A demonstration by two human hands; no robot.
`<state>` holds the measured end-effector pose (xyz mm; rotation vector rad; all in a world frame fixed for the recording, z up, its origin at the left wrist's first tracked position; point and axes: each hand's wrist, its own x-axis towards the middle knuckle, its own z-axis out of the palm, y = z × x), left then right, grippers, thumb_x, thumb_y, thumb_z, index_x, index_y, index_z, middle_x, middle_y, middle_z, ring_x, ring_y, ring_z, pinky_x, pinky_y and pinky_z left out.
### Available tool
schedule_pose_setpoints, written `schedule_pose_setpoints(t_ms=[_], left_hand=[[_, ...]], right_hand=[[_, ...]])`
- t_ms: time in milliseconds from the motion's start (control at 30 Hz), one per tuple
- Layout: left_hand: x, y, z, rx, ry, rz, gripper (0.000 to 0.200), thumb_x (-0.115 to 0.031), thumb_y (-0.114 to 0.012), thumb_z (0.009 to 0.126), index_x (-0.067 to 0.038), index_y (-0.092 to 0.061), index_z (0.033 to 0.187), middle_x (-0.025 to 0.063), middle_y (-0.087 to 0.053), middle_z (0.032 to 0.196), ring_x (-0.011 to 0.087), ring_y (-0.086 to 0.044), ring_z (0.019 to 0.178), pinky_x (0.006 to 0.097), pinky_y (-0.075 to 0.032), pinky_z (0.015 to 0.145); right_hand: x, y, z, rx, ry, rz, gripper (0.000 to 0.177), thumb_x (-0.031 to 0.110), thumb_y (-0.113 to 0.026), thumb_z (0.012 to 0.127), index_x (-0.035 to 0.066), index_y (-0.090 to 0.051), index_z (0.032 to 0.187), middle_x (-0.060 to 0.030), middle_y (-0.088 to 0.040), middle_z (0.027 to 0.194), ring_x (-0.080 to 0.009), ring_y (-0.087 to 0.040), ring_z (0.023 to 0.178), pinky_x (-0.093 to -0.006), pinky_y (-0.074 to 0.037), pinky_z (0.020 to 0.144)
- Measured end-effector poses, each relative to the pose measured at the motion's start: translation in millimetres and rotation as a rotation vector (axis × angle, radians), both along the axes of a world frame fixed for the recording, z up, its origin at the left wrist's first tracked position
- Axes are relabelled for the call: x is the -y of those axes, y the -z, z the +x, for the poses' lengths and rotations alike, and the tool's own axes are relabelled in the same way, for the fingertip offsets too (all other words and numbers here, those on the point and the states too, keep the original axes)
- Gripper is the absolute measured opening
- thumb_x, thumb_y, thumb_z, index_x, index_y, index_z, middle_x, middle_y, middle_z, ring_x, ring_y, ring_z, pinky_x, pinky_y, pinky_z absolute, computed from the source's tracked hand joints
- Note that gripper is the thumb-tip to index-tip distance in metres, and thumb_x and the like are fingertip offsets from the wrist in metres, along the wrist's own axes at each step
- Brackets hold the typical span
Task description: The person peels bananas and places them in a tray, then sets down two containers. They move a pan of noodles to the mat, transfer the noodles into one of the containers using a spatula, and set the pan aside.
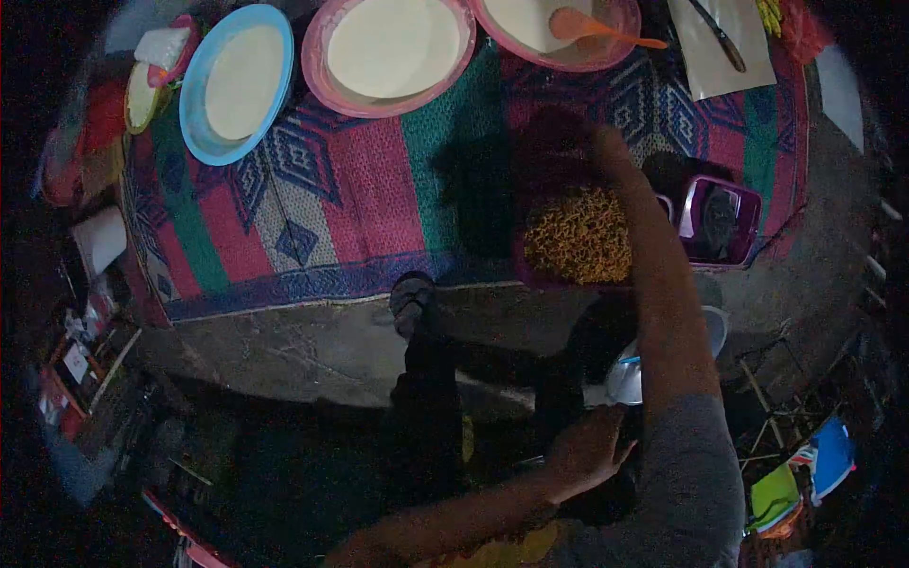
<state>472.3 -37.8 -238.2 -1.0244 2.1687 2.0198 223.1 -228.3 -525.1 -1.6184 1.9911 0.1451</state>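
My right arm reaches forward over the mat. My right hand [609, 150] is beyond a purple container of yellow-brown curly noodles [578, 237]; its fingers are lost in dark shadow, so I cannot see what they hold. My left hand [589, 452] is low, near my lap, with the thumb apart from the fingers and nothing visible in it. Just ahead of its fingertips is a shiny metal vessel [625, 381], partly hidden by my right forearm. To the right of the noodles stands a purple-rimmed tub [720, 222] with a dark object inside.
Along the mat's far side stand a blue basin [192, 114], a pink basin [317, 71] and another pink basin [606, 59], all with pale contents. An orange ladle [587, 26] rests across the last. A knife [724, 43] lies on a pale board [753, 80]. The patterned mat [369, 180] lies beneath.
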Motion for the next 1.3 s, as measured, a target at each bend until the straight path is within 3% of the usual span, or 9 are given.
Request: schedule_pose_setpoints(t_ms=[167,300,400,467,567,767,1033,1100,1300], left_hand=[[24.6,-14.2,-5.3,0.135,0.184,0.312,0.038,-0.022,-0.051,0.079,0.003,-0.041,0.106,0.0217,-0.049,0.098,0.0323,-0.051,0.092,0.0393,-0.045,0.076],[64.7,-32.0,-1.0,0.163,0.181,0.611,0.041,-0.021,-0.051,0.079,0.000,-0.037,0.112,0.0217,-0.047,0.106,0.0318,-0.048,0.098,0.0416,-0.042,0.082],[37.0,-30.5,1.9,0.122,0.151,0.575,0.042,-0.021,-0.049,0.079,-0.002,-0.036,0.114,0.0217,-0.046,0.107,0.0324,-0.047,0.099,0.0427,-0.041,0.082],[6.8,-26.1,-1.1,0.112,0.237,0.514,0.044,-0.023,-0.048,0.080,-0.001,-0.035,0.116,0.0216,-0.046,0.108,0.0333,-0.047,0.100,0.0423,-0.041,0.083],[-7.5,19.5,9.8,-0.061,0.526,0.678,0.045,-0.025,-0.047,0.081,0.001,-0.036,0.117,0.0216,-0.045,0.111,0.0344,-0.046,0.101,0.0407,-0.041,0.083],[6.7,-13.9,30.6,0.090,0.372,0.604,0.044,-0.025,-0.046,0.081,0.001,-0.037,0.115,0.0215,-0.046,0.109,0.0339,-0.047,0.099,0.0406,-0.041,0.082],[4.0,-16.9,37.0,0.110,0.368,0.541,0.043,-0.025,-0.044,0.081,0.002,-0.039,0.113,0.0213,-0.048,0.106,0.0333,-0.049,0.097,0.0404,-0.041,0.081],[4.5,-17.0,35.6,0.120,0.356,0.487,0.042,-0.025,-0.044,0.081,0.003,-0.039,0.113,0.0213,-0.049,0.105,0.0331,-0.050,0.096,0.0404,-0.042,0.081],[22.8,-5.0,26.5,0.325,0.487,0.628,0.041,-0.019,-0.048,0.078,0.000,-0.039,0.113,0.0209,-0.048,0.105,0.0334,-0.049,0.097,0.0440,-0.040,0.081]], right_hand=[[0.3,-92.2,18.6,0.461,0.375,0.159,0.022,0.014,-0.055,0.075,0.002,-0.059,0.092,-0.0103,-0.061,0.085,-0.0187,-0.058,0.074,-0.0338,-0.046,0.067],[-89.1,-103.3,25.9,0.508,0.283,-0.128,0.018,0.006,-0.053,0.077,0.003,-0.059,0.093,-0.0075,-0.061,0.082,-0.0120,-0.056,0.071,-0.0285,-0.045,0.062],[-80.6,-150.1,91.2,0.611,0.210,0.099,0.024,0.003,-0.048,0.077,0.004,-0.055,0.100,-0.0109,-0.058,0.086,-0.0208,-0.057,0.080,-0.0334,-0.046,0.067],[-70.1,-136.7,144.4,0.524,-0.069,0.040,0.026,0.006,-0.048,0.078,0.004,-0.053,0.103,-0.0137,-0.056,0.091,-0.0273,-0.055,0.086,-0.0360,-0.045,0.072],[-66.2,-51.8,206.1,0.550,0.191,0.138,0.025,0.014,-0.050,0.078,0.003,-0.053,0.101,-0.0160,-0.055,0.095,-0.0311,-0.053,0.089,-0.0381,-0.043,0.077],[-26.0,-10.3,257.4,0.187,0.286,0.289,0.021,0.015,-0.048,0.078,0.004,-0.056,0.094,-0.0190,-0.057,0.088,-0.0336,-0.056,0.083,-0.0415,-0.046,0.073],[-26.7,-15.2,231.9,0.356,0.064,0.152,0.020,0.019,-0.054,0.075,0.004,-0.059,0.086,-0.0146,-0.060,0.084,-0.0302,-0.058,0.076,-0.0389,-0.046,0.067],[-42.5,-66.8,207.0,0.668,0.400,0.106,0.023,0.023,-0.057,0.074,0.005,-0.058,0.088,-0.0146,-0.059,0.084,-0.0308,-0.057,0.078,-0.0385,-0.045,0.067],[-143.3,-127.2,103.0,0.212,0.285,0.206,0.041,0.008,-0.053,0.073,0.003,-0.041,0.112,-0.0188,-0.046,0.107,-0.0339,-0.046,0.098,-0.0420,-0.040,0.080]])
